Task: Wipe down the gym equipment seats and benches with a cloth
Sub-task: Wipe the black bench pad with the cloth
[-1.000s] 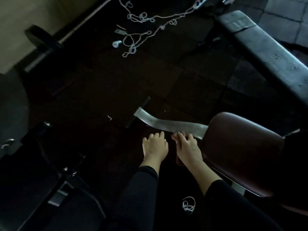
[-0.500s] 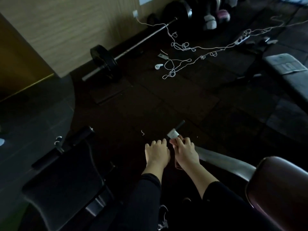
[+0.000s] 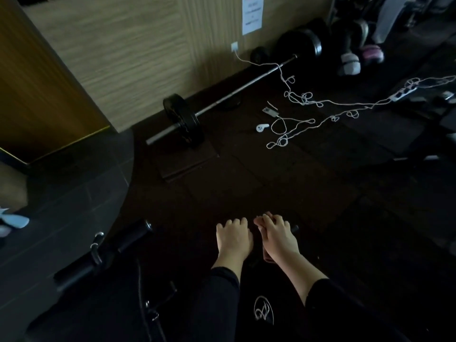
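Note:
My left hand (image 3: pixel 234 239) and my right hand (image 3: pixel 277 236) are held out side by side, palms down, over the dark rubber floor at the lower centre. My right hand grips a dark brown folded thing (image 3: pixel 267 257) that looks like the cloth; most of it is hidden under the hand. My left hand's fingers are loosely curled and I see nothing in it. A black padded machine with a foam roller handle (image 3: pixel 103 253) stands at the lower left, close to my left sleeve. No seat or bench is under my hands.
A barbell (image 3: pixel 222 101) with black plates lies along the wooden wall. Tangled white cord (image 3: pixel 308 112), an earbud case (image 3: pixel 261 128) and a power strip (image 3: pixel 399 93) lie on the floor beyond my hands. Dumbbells (image 3: pixel 350 64) sit at the back right.
The view has swung left and up: the maroon seat and its grey metal bar have left the frame, and the wall and barbell have come in. My hands keep the same pose.

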Available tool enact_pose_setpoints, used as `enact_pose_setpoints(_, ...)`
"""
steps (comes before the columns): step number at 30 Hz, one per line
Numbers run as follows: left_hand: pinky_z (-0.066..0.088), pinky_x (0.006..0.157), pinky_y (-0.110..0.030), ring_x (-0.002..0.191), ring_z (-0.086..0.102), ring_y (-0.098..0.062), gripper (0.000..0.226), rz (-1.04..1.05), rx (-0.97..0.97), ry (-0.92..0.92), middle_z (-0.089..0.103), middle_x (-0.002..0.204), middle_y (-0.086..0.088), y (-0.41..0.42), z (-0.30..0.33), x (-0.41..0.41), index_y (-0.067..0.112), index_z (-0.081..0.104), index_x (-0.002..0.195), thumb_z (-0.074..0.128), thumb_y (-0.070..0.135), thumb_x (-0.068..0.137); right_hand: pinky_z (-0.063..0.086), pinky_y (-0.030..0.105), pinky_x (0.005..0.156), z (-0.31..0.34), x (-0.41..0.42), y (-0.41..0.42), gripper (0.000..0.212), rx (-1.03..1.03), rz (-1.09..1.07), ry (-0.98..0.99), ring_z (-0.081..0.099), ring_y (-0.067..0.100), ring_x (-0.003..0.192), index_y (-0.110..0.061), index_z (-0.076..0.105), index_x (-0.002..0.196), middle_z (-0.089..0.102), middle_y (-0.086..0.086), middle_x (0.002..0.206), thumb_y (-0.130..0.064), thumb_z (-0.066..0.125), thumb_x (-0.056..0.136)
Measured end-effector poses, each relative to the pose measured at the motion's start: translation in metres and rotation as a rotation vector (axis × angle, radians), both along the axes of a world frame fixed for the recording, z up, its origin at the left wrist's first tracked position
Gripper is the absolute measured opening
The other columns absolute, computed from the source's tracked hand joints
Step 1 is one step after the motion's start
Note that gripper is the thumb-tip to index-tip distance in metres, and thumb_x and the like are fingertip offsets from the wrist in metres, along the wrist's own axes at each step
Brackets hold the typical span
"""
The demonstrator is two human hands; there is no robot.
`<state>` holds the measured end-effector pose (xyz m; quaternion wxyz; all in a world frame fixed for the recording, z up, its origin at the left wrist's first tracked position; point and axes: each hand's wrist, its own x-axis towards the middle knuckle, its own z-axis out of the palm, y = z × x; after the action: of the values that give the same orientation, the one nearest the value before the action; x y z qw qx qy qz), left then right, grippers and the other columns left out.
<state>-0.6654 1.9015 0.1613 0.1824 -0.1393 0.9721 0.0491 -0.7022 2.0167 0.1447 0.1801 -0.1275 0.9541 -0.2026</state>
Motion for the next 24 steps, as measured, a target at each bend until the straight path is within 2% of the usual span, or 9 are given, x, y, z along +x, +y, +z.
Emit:
enact_pose_setpoints(6,0.036,0.100,-0.040,0.120,0.052,-0.021,0.038,0.011,0.004,0.003,0.058,0.129,-0.001,-0.039,0.005,-0.078,0.017,0.047,0.133,0.035,0.034,0.101,0.049,0.028,0.074,0.000,-0.081,-0.038,0.042,0.024,0.016,0.021,0.043,0.021,0.116,-0.027,0.037,0.140,0.040,0.003,0.136,-0.039,0.031,0.101)
enact_pose_setpoints(11,0.037,0.099,-0.041,0.120,0.051,-0.022,0.039,-0.045,-0.001,0.018,0.057,0.130,-0.002,-0.087,0.002,-0.160,0.017,0.046,0.133,0.035,0.035,0.101,0.049,0.028,0.074,-0.009,-0.151,-0.082,0.042,0.031,-0.025,0.047,0.042,0.022,0.117,-0.027,0.037,0.141,0.039,0.002,0.137,-0.040,0.031,0.101)
enact_pose_setpoints(18,0.036,0.098,-0.041,0.121,0.051,-0.023,0.039,-0.285,-0.019,0.055,0.057,0.130,-0.003,-0.150,0.010,-0.295,0.015,0.046,0.134,0.038,0.032,0.100,0.051,0.028,0.076,-0.007,-0.260,-0.141,0.045,0.049,-0.243,0.101,0.044,0.021,0.116,-0.025,0.036,0.142,0.041,0.002,0.137,-0.040,0.035,0.100)
enact_pose_setpoints(24,0.035,0.100,-0.043,0.123,0.049,-0.024,0.041,-0.495,-0.037,0.040,0.055,0.133,-0.004,-0.142,0.023,-0.389,0.015,0.044,0.136,0.037,0.030,0.099,0.049,0.028,0.080,0.012,-0.325,-0.141,0.047,0.053,-0.481,0.106,0.043,0.021,0.118,-0.025,0.032,0.145,0.039,0.002,0.139,-0.040,0.034,0.100)
